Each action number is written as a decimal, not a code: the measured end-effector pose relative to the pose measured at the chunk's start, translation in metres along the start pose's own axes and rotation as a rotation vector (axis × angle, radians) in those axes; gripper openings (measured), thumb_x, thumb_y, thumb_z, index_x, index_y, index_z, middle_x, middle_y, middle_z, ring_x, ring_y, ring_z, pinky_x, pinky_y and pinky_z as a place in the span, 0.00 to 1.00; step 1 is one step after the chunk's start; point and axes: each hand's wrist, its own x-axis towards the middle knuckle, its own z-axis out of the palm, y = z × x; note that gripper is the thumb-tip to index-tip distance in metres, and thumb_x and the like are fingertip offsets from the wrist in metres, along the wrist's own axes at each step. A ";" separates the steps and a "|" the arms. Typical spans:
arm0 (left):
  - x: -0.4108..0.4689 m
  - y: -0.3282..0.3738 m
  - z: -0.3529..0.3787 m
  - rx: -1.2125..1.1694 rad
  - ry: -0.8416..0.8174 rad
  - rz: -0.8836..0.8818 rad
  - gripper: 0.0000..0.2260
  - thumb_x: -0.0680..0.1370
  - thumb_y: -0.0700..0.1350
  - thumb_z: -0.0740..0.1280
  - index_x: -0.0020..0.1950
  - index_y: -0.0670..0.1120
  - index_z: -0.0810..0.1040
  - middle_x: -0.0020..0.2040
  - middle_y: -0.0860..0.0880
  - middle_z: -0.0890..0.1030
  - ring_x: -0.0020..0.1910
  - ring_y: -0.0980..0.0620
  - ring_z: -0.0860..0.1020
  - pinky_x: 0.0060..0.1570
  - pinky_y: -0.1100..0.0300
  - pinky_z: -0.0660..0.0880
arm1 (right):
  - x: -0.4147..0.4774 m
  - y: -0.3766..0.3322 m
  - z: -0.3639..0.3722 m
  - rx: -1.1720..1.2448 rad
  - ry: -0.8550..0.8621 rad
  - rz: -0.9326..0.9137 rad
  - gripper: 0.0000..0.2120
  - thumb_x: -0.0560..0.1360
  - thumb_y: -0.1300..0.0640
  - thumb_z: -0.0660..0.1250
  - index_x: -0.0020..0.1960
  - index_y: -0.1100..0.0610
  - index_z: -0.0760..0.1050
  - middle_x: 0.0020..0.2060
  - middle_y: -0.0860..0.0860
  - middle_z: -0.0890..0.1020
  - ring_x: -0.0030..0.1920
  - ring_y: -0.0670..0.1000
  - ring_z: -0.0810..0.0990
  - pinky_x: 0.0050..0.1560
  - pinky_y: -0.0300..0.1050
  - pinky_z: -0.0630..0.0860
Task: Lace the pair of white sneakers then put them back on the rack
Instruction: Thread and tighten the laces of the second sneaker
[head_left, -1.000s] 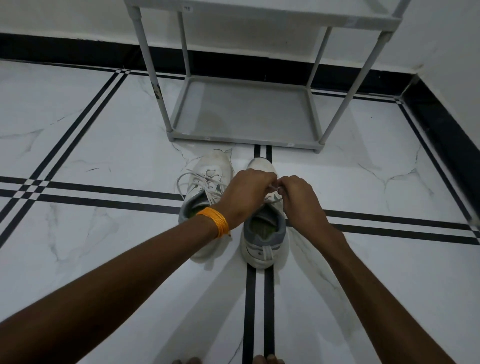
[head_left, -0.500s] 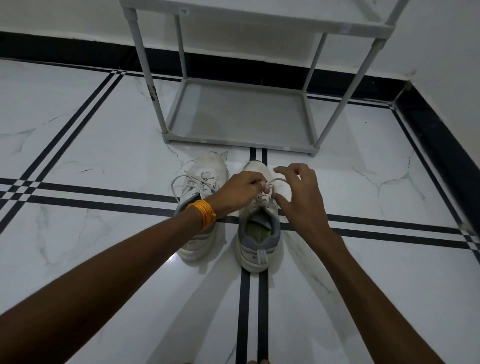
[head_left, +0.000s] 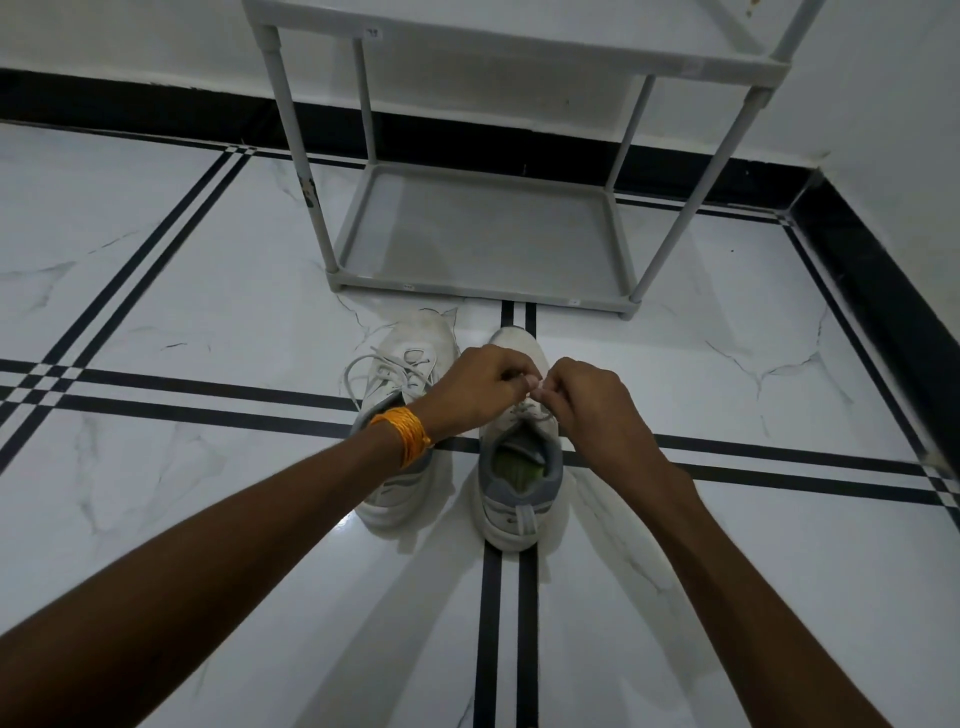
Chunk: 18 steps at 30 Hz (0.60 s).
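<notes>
The scene is dim and evenly lit, with a cool grey cast over the white marble floor (head_left: 675, 597) and walls. Soft, broad shadows fan out on the floor beneath both forearms, and a small bright glint sits on the glossy tile just beside the heel of the left sneaker (head_left: 400, 483). The rack (head_left: 483, 244) throws a faint shadow across its lower shelf and onto the wall behind. Both forearms read very dark and lose surface detail. Focus is fairly sharp at the centre, where the laces and the orange wristband (head_left: 402, 434) are crisp. Wide-angle distortion bows the black floor lines and skirting toward the edges, and the corners darken slightly.
</notes>
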 end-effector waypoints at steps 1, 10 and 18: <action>-0.001 0.000 0.000 -0.026 0.029 -0.010 0.08 0.79 0.42 0.66 0.52 0.44 0.84 0.43 0.47 0.85 0.42 0.52 0.82 0.45 0.61 0.77 | -0.001 0.000 0.000 0.000 -0.005 0.000 0.11 0.81 0.54 0.61 0.50 0.61 0.75 0.46 0.58 0.81 0.43 0.54 0.76 0.43 0.42 0.65; 0.000 -0.031 -0.022 0.231 0.354 -0.100 0.08 0.68 0.36 0.69 0.44 0.45 0.78 0.33 0.47 0.82 0.35 0.47 0.80 0.38 0.57 0.76 | -0.026 0.051 0.000 -0.268 -0.162 0.070 0.09 0.80 0.55 0.62 0.48 0.61 0.73 0.44 0.58 0.82 0.40 0.56 0.77 0.38 0.46 0.67; 0.007 -0.041 -0.015 0.423 0.258 -0.110 0.08 0.66 0.35 0.67 0.43 0.44 0.77 0.36 0.43 0.82 0.38 0.43 0.77 0.36 0.56 0.70 | -0.031 0.051 0.023 -0.386 -0.143 0.062 0.05 0.77 0.60 0.63 0.50 0.61 0.73 0.45 0.58 0.82 0.45 0.57 0.79 0.38 0.45 0.64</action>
